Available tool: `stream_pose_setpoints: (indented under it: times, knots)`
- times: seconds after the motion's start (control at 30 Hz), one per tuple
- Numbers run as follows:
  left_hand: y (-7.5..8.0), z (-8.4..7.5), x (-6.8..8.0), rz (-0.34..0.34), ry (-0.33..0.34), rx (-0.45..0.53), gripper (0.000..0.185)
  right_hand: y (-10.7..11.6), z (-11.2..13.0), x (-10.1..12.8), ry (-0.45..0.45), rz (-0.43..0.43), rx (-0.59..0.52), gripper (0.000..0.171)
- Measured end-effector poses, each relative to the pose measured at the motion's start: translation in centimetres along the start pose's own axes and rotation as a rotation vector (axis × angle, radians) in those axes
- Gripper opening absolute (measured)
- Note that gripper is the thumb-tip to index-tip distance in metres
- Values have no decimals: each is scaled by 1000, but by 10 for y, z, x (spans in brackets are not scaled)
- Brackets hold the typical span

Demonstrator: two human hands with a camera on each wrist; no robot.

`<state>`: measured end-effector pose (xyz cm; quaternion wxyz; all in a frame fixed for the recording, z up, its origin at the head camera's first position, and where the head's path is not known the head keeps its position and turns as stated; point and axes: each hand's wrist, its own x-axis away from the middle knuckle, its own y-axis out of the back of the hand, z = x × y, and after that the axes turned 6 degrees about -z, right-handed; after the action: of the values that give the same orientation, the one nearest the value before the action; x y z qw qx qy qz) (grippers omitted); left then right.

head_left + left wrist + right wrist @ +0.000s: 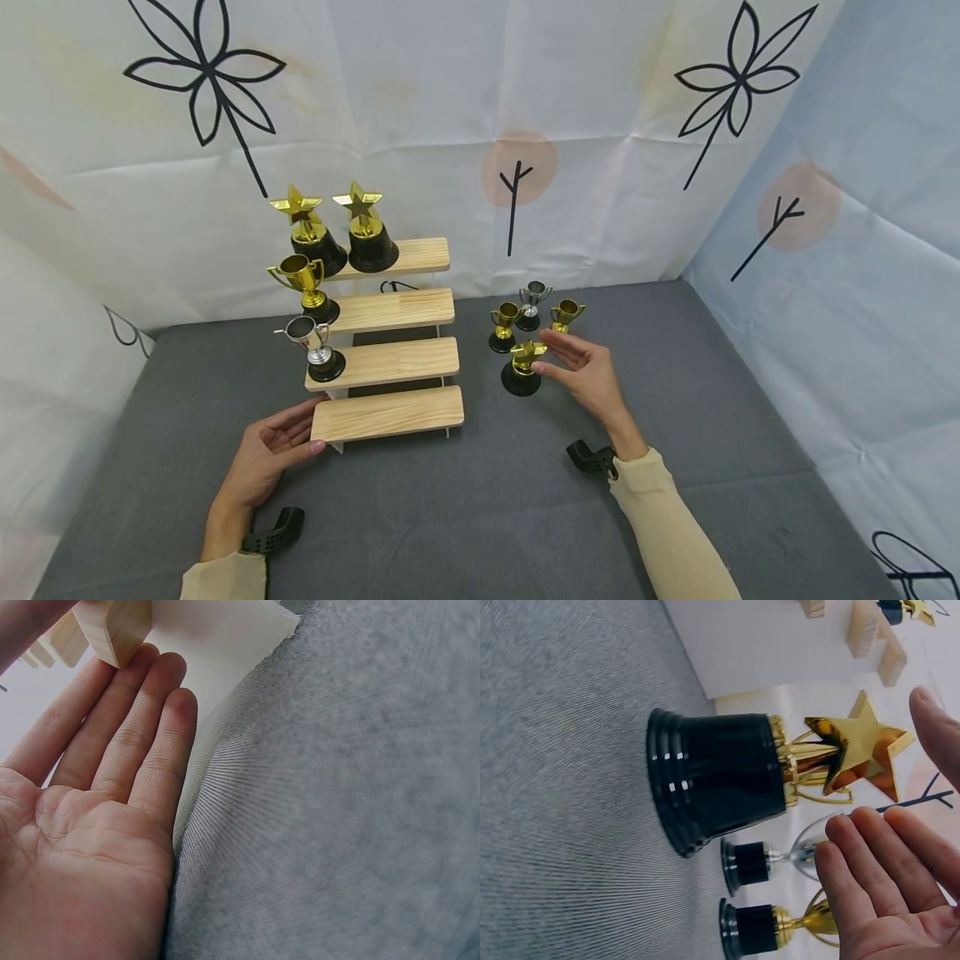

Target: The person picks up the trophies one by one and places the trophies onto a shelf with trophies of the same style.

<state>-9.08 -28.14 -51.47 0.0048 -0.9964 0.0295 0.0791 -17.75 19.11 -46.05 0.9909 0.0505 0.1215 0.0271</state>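
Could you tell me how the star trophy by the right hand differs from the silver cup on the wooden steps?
The star trophy is gold with a star top and stands on the grey mat, close to the right hand. The silver cup has a handled bowl and stands on the wooden steps. Both are upright on black bases.

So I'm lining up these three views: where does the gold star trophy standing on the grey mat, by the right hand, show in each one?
Head: the star trophy stands on the mat right of the wooden steps, just left of the right hand.
Left wrist: not in it; only the left hand at a wooden step.
Right wrist: centre of the frame, seen sideways, black base left, star right.
Shared landmark: the grey mat, in all three.
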Motion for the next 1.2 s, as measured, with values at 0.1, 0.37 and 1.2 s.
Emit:
stream_pose_setpoints:
  times: [0.1, 0.37, 1.2]
  knots:
    - [0, 1, 0, 3, -1, 3, 68, 0, -3, 1, -16, 22, 19, 56]
    - [0, 2, 0, 2, 5, 6, 68, -4, -19, 4, -56, 67, 61, 63]
    - [0, -1, 0, 6, 0, 5, 68, -17, -41, 5, -37, 77, 82, 60]
